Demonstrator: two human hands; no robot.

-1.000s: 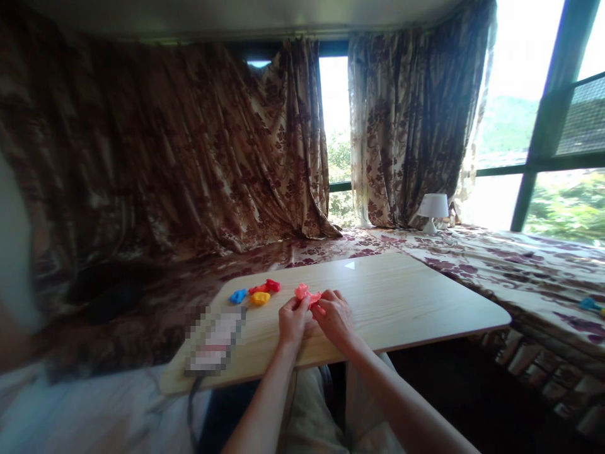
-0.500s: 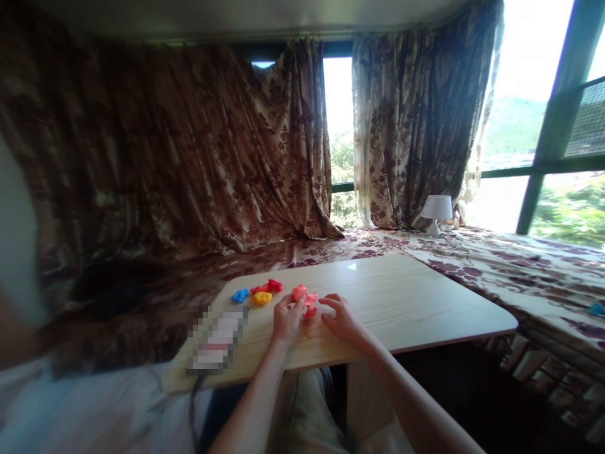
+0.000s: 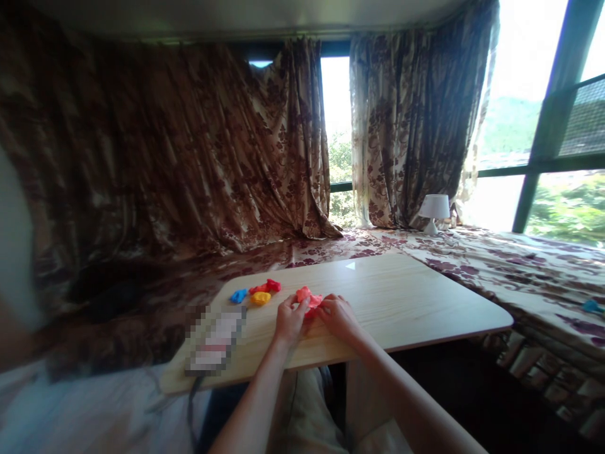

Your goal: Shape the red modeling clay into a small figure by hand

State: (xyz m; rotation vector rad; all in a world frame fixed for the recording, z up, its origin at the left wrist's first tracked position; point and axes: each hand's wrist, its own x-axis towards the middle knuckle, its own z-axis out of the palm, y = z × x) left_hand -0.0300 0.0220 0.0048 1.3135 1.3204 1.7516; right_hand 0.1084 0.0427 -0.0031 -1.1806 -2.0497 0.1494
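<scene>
A coral-pink crumpled piece [image 3: 308, 296], soft-looking and uneven in shape, is between my hands over the near middle of the table. My left hand [image 3: 289, 320] pinches its left side with thumb and fingers. From the right, my right hand [image 3: 338, 315] has its fingers closed on the lower right edge of the piece. A darker pink part shows below, between the fingertips; whether it is joined to the rest I cannot tell. To the left lie a yellow lump [image 3: 260, 298], a red lump [image 3: 273, 285] and a blue lump [image 3: 239, 296], crumpled in the same way.
The pale wooden table [image 3: 401, 296] has rounded corners. A blurred-out flat device [image 3: 217, 340] with a dark cable lies at its left edge. A white lamp [image 3: 433, 211] stands on the patterned cloth beyond, near the windows. Patterned curtains [image 3: 198, 145] hang behind.
My right hand has moved left and its fingers have closed on the pink piece. My left hand still holds it. The view has shifted slightly.
</scene>
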